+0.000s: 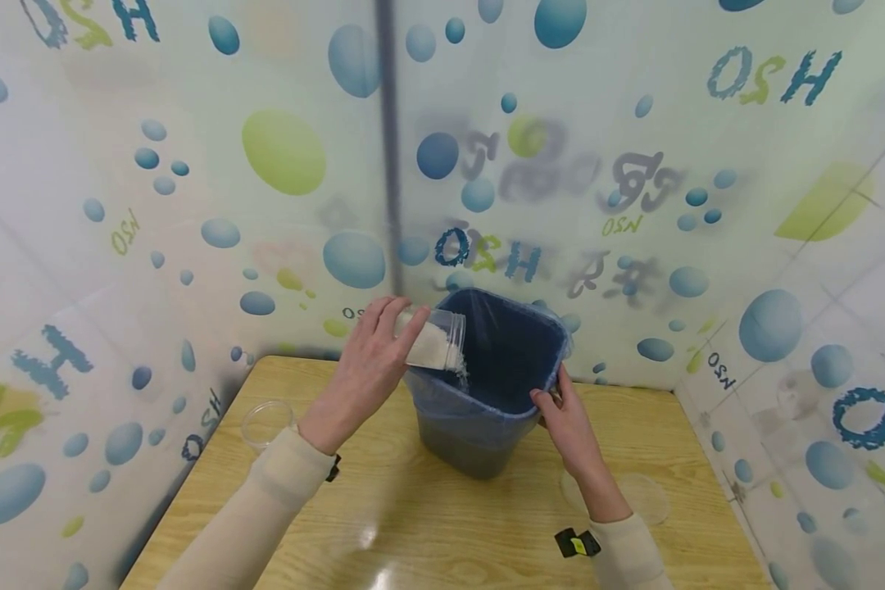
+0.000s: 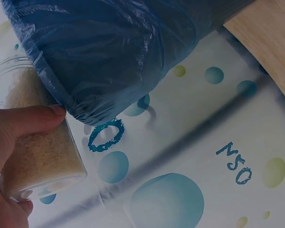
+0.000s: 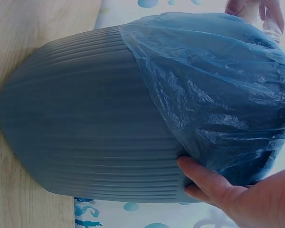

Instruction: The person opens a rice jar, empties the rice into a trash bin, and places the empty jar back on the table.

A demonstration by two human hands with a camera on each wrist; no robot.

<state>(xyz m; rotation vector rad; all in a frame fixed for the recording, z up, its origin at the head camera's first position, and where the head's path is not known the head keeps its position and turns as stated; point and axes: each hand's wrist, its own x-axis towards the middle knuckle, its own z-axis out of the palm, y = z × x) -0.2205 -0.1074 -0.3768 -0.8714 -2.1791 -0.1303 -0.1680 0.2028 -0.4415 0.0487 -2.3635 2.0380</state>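
My left hand (image 1: 365,369) grips a clear jar (image 1: 433,346) of pale grains, tipped on its side over the rim of a blue-grey bin (image 1: 460,447). Whitish grains (image 1: 463,377) spill from the jar's mouth into the bin. In the left wrist view, the thumb lies across the jar (image 2: 42,156), beside the bin's edge. A thin blue plastic bag (image 3: 213,95) lines the bin and folds down over its outside. At the bin's right side, my right hand (image 1: 566,422) holds the rim, thumb on top. The bin tilts slightly on the table.
A round clear dish or lid (image 1: 267,422) lies on the wooden table (image 1: 383,524) to the left. Another clear round piece (image 1: 645,500) is near the right forearm. Sheets printed with bubbles and letters (image 1: 442,156) enclose the table at the back and sides.
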